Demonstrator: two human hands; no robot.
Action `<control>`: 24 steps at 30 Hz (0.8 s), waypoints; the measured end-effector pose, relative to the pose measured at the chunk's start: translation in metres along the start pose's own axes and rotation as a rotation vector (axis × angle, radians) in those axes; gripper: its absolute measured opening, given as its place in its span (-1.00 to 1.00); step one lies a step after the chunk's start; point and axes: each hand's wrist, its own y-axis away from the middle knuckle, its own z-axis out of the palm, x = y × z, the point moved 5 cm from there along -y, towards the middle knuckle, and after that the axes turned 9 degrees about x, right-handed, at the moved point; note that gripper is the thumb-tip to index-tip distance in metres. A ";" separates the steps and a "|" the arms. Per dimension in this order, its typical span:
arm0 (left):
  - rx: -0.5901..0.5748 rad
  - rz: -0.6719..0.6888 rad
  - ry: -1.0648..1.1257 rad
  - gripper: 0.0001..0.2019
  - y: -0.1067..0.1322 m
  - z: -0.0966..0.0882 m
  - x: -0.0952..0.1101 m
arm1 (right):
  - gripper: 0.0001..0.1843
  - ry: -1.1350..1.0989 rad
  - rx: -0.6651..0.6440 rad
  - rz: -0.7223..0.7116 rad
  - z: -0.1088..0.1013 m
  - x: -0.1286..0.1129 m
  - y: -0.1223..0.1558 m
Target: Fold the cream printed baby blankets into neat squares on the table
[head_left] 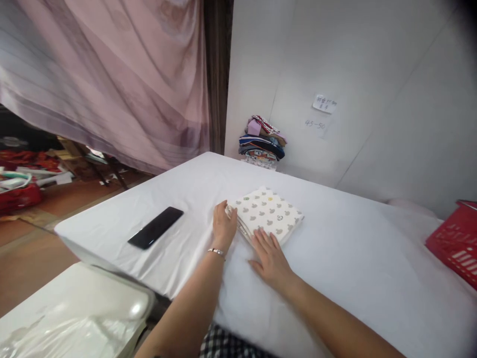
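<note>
The folded printed cloth lies mid-desk. My left hand curls around its left corner. My right hand lies flat, fingers loosely spread, fingertips at its near edge. A phone lies near the left edge, and a red basket sits well apart at the right.

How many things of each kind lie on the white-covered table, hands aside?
Folded printed cloth: 1
Black phone: 1
Stack of folded clothes: 1
Red basket: 1
Total: 4

view: head-worn | faces: forward and down | range: close over folded cloth
</note>
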 end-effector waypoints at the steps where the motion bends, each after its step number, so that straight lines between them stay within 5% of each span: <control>1: -0.050 0.139 -0.030 -0.56 0.003 0.002 0.008 | -0.37 -0.010 -0.014 0.006 0.001 -0.002 -0.001; 3: -0.249 0.309 -0.104 -0.59 0.012 0.013 0.017 | -0.36 -0.039 -0.037 0.019 0.001 -0.004 -0.002; 6: -0.436 0.306 -0.246 -0.63 0.022 0.027 0.014 | -0.38 -0.119 -0.078 0.027 -0.005 -0.003 -0.003; 13: -0.457 0.253 -0.289 -0.59 0.024 0.031 0.012 | -0.44 -0.121 0.058 0.240 -0.033 0.056 -0.041; 18: -0.477 0.217 -0.274 -0.59 0.023 0.030 0.009 | -0.39 0.040 -0.181 0.491 0.005 0.110 -0.047; 24: -0.471 0.193 -0.228 -0.60 0.023 0.033 0.006 | -0.37 0.010 -0.329 0.548 0.027 0.126 -0.038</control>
